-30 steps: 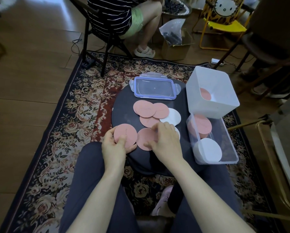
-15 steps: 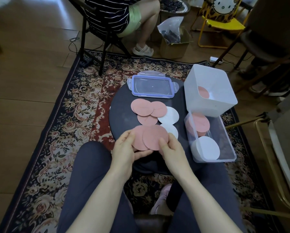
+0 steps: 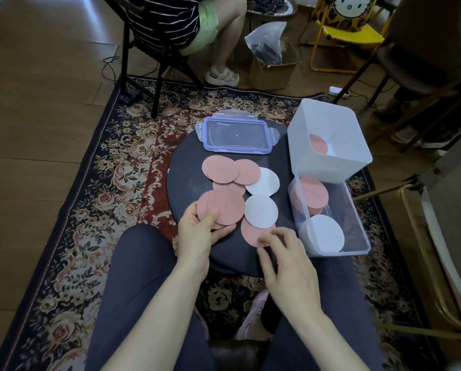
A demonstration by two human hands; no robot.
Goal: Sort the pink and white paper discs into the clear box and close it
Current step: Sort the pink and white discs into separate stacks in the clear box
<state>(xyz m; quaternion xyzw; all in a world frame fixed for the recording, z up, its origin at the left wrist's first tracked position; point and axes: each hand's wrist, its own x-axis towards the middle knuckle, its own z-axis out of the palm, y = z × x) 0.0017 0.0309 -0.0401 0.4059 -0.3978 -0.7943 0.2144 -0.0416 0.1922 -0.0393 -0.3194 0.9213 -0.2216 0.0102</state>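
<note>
Two Hands at the Discs — Box to the Right

Two pink discs at least are fanned in the left hand [image 3: 200,231], thumb on top and fingers curled beneath; the exact number in that small stack [image 3: 224,207] cannot be told. The right hand [image 3: 285,261] holds nothing: its fingers are loosely bent, with the fingertips [image 3: 266,238] resting on the near edge of a single pink disc [image 3: 253,232] lying flat on the round dark table [image 3: 186,183]. That disc is partly covered by a white disc [image 3: 261,211].

Key relation: the clear box [image 3: 357,223] stands at the right edge of the table, just beside the right hand and well apart from the left. Its long axis runs away from the person. The right hand is the nearer one, so the judgement is that any transfer goes rightward, across a short gap.

Count, as visible:
- Loose on the table: three pink discs [image 3: 220,170] overlapping at the far side, one pink under the fingertips, two white ones.
- In the clear box: a pink pile [image 3: 309,195] at the far end and a white pile [image 3: 323,232] at the near end.
- One white tub [image 3: 328,140], tilted, resting on the box's far end, with one pink disc showing inside.
- One lid [image 3: 236,135] — blue-rimmed, lying flat at the far side of the table, not yet fitted.
</note>
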